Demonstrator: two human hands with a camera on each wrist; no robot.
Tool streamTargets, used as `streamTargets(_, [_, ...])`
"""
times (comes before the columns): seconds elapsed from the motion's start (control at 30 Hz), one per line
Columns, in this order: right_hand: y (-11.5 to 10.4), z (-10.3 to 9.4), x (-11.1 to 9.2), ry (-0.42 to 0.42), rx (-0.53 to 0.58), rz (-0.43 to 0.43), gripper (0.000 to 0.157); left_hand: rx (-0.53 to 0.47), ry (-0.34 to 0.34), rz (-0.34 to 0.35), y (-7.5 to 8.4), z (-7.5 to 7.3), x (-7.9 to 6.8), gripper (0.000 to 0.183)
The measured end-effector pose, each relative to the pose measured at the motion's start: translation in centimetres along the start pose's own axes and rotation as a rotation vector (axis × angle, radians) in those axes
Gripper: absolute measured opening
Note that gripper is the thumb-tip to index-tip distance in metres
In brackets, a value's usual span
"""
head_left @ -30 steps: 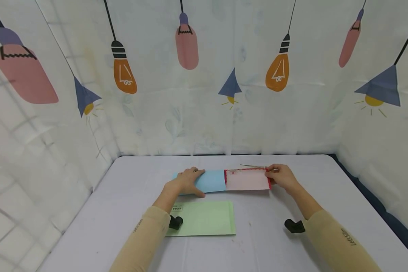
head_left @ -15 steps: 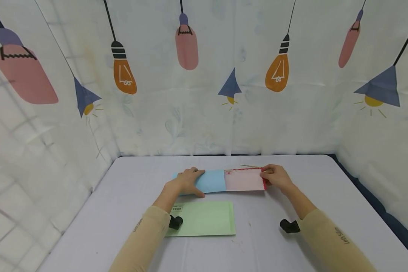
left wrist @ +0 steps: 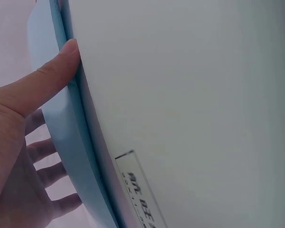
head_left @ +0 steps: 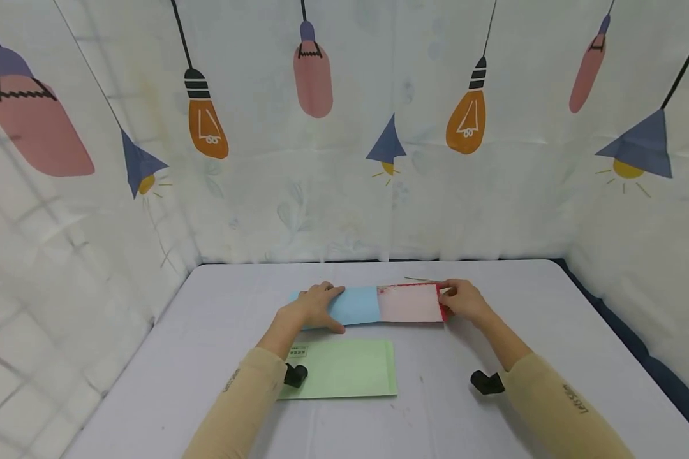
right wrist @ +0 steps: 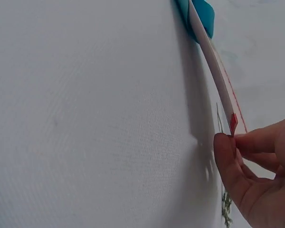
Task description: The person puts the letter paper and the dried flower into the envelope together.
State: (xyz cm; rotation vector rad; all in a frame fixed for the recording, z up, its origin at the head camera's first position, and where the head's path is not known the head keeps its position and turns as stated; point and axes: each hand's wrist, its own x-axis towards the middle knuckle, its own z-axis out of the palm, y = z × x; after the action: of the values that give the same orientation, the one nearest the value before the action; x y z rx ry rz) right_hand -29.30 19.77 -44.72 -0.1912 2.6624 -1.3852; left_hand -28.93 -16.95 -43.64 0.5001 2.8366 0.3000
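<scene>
The pink card [head_left: 410, 304] with red trim along its far and right edges lies end to end with the blue envelope [head_left: 356, 305], its left end inside the envelope's mouth; in the right wrist view blue paper shows on both sides of it. Both are toward the far side of the table [head_left: 436, 395]. The right hand [head_left: 464, 299] pinches the card's right end, thumb and fingertips forming the grip. The left hand [head_left: 318, 306] holds the blue envelope in its grip, thumb at the near edge, fingers on the other side. Just beyond the card lies a thin sprig [head_left: 419, 279], green near one end. Nearer the person, a pale green envelope [head_left: 347, 368] lies flat, a small printed box [head_left: 298, 351] in its upper left corner. Tan sleeves [head_left: 238, 401] cover the forearms, and a white curtain [head_left: 333, 197] printed with hanging lamps stands behind the table.
</scene>
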Motion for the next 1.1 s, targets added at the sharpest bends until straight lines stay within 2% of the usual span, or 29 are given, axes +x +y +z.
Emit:
streamTargets(0.17, [0.0, 0.5, 0.2, -0.015, 0.015, 0.011, 0.039, -0.002, -0.003, 0.0, -0.1, 0.0, 0.1, 0.103])
streamTargets(0.43, [-0.2, 1.3, 0.6, 0.034, 0.081, 0.045, 0.034, -0.018, -0.007, -0.002, 0.0, -0.1, 0.0, 0.103])
streamTargets(0.73, [-0.6, 2.2, 1.1, 0.001, 0.076, 0.036, 0.04, -0.014, -0.007, 0.001, 0.1, -0.2, 0.0, 0.103])
streamTargets(0.97, [-1.2, 2.7, 1.1, -0.011, 0.179, 0.032, 0.038, -0.019, -0.009, -0.004, 0.2, -0.2, 0.1, 0.104])
streamTargets(1.1, [-1.3, 3.2, 1.3, 0.001, 0.201, 0.027, 0.035, -0.014, -0.014, -0.004, 0.2, -0.1, 0.1, 0.104])
